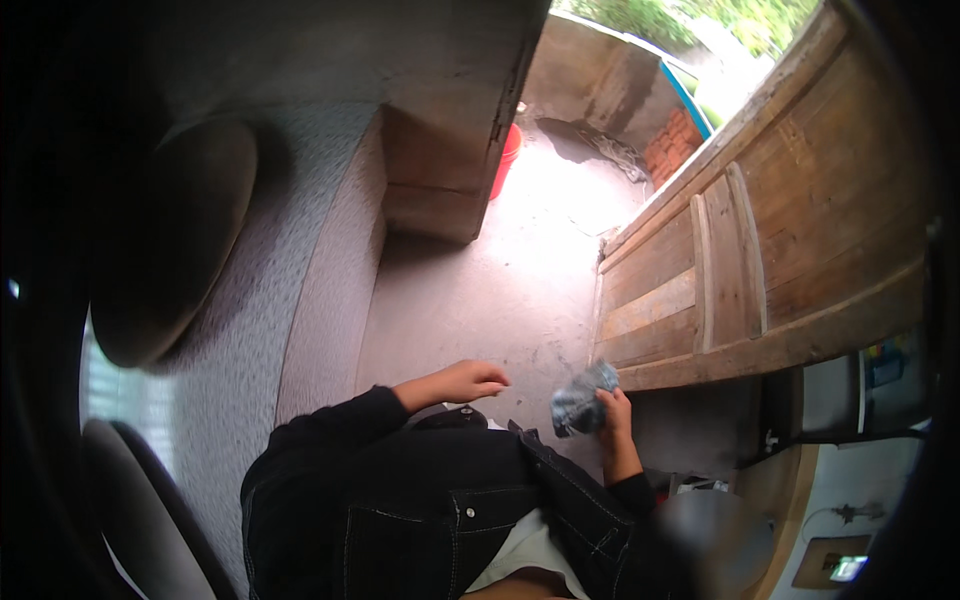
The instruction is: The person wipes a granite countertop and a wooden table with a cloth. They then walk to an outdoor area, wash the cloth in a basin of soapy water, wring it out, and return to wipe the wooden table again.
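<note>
My right hand (616, 420) grips a crumpled grey-blue rag (580, 401), its folds hanging to the left of my fingers. Whether it is cloth throughout or partly plastic is hard to tell. In front of my dark jacket (405, 480), my left hand (466, 381) is raised with loosely bent fingers and holds nothing that I can see. Its palm is hidden. Below and beyond both hands lies the concrete floor (480, 315). The lower edge of a wooden door (720, 277) comes close to the rag.
A speckled grey counter (300, 217) runs along my left, with a large round dark object (187, 240) on it. Beyond the doorway stand a red bucket (507, 161), a concrete wall (592, 67) and stacked bricks (675, 146). A pale cabinet (829, 397) is at the right.
</note>
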The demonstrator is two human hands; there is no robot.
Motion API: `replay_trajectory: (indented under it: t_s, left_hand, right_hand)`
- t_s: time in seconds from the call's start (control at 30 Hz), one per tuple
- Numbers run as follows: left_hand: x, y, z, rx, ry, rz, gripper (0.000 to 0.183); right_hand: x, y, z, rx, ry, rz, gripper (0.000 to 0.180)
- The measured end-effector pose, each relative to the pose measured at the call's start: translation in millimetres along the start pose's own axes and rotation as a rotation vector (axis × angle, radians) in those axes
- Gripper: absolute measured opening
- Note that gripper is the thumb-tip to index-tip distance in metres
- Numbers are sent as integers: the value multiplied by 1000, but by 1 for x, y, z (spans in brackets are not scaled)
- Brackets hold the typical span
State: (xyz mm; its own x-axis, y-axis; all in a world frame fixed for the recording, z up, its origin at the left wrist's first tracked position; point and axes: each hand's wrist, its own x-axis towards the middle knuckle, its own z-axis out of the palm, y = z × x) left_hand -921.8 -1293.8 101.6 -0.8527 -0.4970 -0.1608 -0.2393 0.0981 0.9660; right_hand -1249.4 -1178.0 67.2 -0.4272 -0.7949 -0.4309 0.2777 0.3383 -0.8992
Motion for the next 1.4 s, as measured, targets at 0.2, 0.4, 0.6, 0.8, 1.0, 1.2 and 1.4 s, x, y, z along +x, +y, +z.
replay_trajectory:
  t_s: [0.2, 0.4, 0.6, 0.8, 1.0, 1.2, 1.4]
  left_hand:
    - [25, -65, -65, -314, 117, -368, 24]
    - [150, -53, -110, -242, 78, -340, 24]
    - [276, -25, -163, -222, 128, -310, 26]
    - [366, 3, -209, -235, 208, -361, 26]
    - [449, -1, -243, -220, 178, -235, 43]
    - [578, 2, -321, -198, 29, -204, 40]
    - [680, 24, -407, 76, 17, 7, 24]
  right_hand:
    - [42, -3, -14, 252, 328, -4, 20]
    - [157, -40, -3, 297, 271, 1, 23]
    - [297, -110, 31, 151, 58, 26, 22]
    - [392, -187, 73, -116, -307, 17, 27]
    - [466, -234, 122, -40, -541, 30, 28]
    - [557, -289, 145, -243, -486, -88, 29]
    - [637, -366, 157, -72, -411, -40, 25]
